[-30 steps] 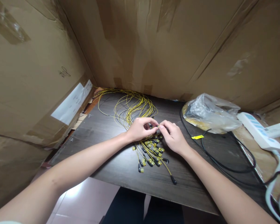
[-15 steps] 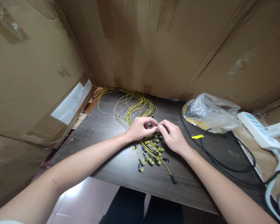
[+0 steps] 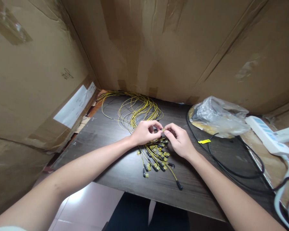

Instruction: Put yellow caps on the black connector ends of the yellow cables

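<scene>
My left hand point(image 3: 144, 132) and right hand point(image 3: 179, 139) meet over the middle of the table point(image 3: 106, 160), fingers pinched from either side on one small connector point(image 3: 162, 130) at the end of a thin yellow cable. The connector sits between the two sets of fingertips, raised just above the bundle of connectors point(image 3: 156, 158) fanned out below, black boots and yellow tags lying toward me. The cables point(image 3: 135, 110) run back from the hands in loose coils to the far edge of the table, against the cardboard point(image 3: 159, 48) that walls it in.

Against the views half a second and one second earlier, neither hand has shifted noticeably and the pinch is the same; only the camera has drifted slightly. I judge the work to be fine fingertip handling of this one connector, not a move to another.

Right of my hands: a plastic bag point(image 3: 219, 115), a black cord point(image 3: 231, 170), a white power strip point(image 3: 267, 134).
</scene>
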### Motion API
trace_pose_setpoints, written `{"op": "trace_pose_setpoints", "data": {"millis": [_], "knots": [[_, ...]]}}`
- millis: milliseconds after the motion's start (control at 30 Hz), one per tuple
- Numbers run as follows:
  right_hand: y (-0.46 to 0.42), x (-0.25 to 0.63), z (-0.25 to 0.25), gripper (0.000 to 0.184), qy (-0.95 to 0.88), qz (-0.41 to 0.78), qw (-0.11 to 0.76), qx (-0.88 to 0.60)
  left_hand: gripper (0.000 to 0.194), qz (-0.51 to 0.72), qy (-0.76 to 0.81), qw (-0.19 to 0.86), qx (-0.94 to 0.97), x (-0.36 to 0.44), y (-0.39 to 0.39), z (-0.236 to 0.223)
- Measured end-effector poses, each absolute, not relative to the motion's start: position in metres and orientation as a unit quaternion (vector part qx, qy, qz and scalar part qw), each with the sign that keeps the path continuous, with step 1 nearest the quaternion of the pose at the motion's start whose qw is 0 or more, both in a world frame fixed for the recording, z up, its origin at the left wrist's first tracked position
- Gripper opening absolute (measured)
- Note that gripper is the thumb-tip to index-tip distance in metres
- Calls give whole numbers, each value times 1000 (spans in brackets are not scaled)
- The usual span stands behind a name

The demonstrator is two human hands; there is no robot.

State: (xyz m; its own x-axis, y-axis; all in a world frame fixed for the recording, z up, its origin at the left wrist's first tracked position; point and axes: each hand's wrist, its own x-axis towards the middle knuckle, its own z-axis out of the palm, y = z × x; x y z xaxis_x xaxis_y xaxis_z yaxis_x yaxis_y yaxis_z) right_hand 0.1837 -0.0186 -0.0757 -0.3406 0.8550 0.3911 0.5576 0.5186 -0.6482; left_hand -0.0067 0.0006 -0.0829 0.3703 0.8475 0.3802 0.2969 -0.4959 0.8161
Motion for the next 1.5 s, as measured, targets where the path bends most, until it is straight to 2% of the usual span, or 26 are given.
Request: {"op": "trace_pose_setpoints", "data": {"millis": [67,200,300,567,667,1033,1100,1200,1267,1400,1500], "knots": [[-18,185,-75,10,-788,205,383,-436,15,413,377,348,753,-7,1,-82],[-16,188,-75,28,-798,196,390,-415,18,409,376,351,754,-7,2,-80],[-16,188,-74,31,-807,188,391,-399,18,417,373,323,763,-8,3,-81],[-20,185,-75,9,-791,135,403,-440,17,420,370,307,769,-7,2,-82],[-19,186,-76,8,-794,137,390,-446,16,422,373,306,768,-8,3,-83],[-17,185,-77,34,-815,162,355,-428,12,420,338,263,800,-6,0,-82],[-17,186,-78,30,-808,168,367,-428,13,418,347,272,794,-7,0,-83],[-16,187,-78,12,-796,171,407,-415,14,419,366,288,780,-7,2,-83],[-16,187,-77,21,-801,158,416,-401,14,416,368,295,777,-7,2,-83],[-17,186,-76,30,-820,140,413,-370,29,424,372,331,757,-7,3,-84],[-16,186,-77,25,-827,133,414,-357,36,432,376,360,737,-7,2,-84]]}}
